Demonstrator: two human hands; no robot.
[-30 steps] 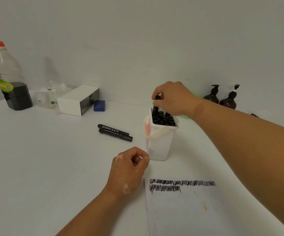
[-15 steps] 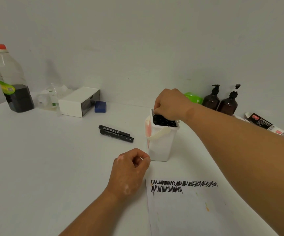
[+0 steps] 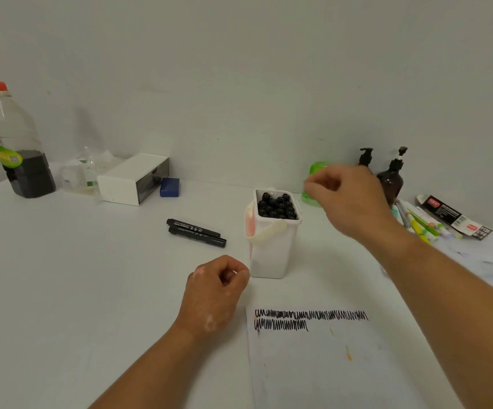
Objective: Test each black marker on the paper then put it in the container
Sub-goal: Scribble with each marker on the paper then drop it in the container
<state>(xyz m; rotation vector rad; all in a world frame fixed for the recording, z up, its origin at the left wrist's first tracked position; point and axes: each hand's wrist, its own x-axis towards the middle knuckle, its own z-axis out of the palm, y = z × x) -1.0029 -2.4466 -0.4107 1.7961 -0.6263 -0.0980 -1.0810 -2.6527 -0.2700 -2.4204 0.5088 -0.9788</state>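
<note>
Black markers (image 3: 276,206) stand packed in the white container (image 3: 272,255), which is upright on the worktop (image 3: 77,276). Two loose markers (image 3: 196,233) lie side by side, touching, to its left. Paper (image 3: 328,364) lies in front of the container, bearing two rows of black scribble (image 3: 310,315). Right hand (image 3: 348,199) hovers above and to the right of the container's rim, grip narrow and loosely curled, holding nothing. Left hand (image 3: 215,296) rests on the worktop at the paper's far left corner, just beside the container's base, grip curled closed, nothing seen in it. Part-filled bottle (image 3: 18,149) and white box (image 3: 133,180) stand far left.
</note>
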